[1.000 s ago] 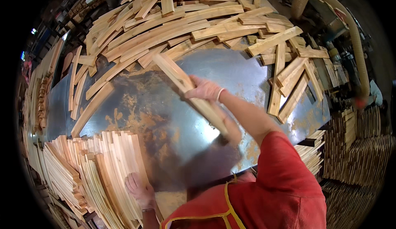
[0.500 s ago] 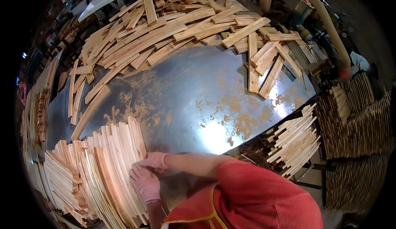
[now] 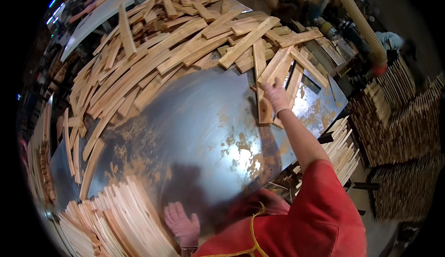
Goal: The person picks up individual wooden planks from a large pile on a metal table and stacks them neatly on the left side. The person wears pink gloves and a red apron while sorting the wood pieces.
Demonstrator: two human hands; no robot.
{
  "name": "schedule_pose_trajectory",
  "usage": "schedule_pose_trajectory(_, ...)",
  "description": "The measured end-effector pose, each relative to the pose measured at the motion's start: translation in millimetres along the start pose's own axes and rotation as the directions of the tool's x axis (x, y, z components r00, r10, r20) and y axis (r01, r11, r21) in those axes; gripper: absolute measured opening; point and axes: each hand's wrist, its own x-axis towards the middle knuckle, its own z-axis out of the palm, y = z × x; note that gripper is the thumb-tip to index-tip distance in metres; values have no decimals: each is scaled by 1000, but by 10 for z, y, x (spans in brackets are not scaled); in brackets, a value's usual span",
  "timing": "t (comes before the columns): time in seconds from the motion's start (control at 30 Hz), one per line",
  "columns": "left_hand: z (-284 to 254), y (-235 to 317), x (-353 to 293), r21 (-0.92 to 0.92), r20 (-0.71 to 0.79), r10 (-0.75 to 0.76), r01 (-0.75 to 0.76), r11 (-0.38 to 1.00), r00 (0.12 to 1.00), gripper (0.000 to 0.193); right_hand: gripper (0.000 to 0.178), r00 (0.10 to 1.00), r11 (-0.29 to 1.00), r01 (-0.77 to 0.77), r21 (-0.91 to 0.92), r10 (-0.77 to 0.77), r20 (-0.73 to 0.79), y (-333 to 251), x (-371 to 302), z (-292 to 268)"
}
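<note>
My right hand (image 3: 276, 96), in a pale pinkish glove, is stretched out to the far right and grips the near end of a wooden board (image 3: 281, 63). That board lies across other boards at the edge of a loose pile (image 3: 185, 44); the fingertips under or behind it are partly hidden. Close to my body, my left hand (image 3: 182, 223), gloved alike, is open with its fingers spread and holds nothing. It is just right of a row of pale wooden strips (image 3: 132, 210) stacked side by side on the metal table (image 3: 199, 118).
Sawdust (image 3: 241, 146) is scattered over the table. Stacked strips (image 3: 340, 150) stand beyond its right edge, with tall wood stacks (image 3: 394, 127) farther right. A ribbed hose (image 3: 361, 18) hangs at the upper right, near another person (image 3: 390, 40).
My right hand has left the strip stack and reached far right to a board in the pile. My left hand has come off the strips and opened. The view has shifted.
</note>
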Motion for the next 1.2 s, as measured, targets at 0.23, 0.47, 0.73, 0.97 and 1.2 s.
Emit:
schedule_pose_trajectory(0.23,-78,1429,1805,-376,-85,290,-300,877,953,87,90,985,822,-169,-543,125,-118,364,1305,-668)
schedule_pose_trajectory(0.47,-140,2482,3336,-476,-137,486,-488,732,863,87,98,983,556,-183,-811,132,-131,821,2264,-1311)
schedule_pose_trajectory(0.73,-276,3555,4390,-743,63,424,-241,624,903,83,105,562,809,-435,-394,586,584,1038,2324,-1799)
schedule_pose_trajectory(0.97,-328,4594,4578,-788,314,444,-31,615,839,104,108,982,973,-186,-134,178,-67,1105,1423,-566)
schedule_pose_trajectory(1.2,21,3693,3486,-770,328,396,0,638,857,114,105,942,796,-336,504,289,170,617,88,-454)
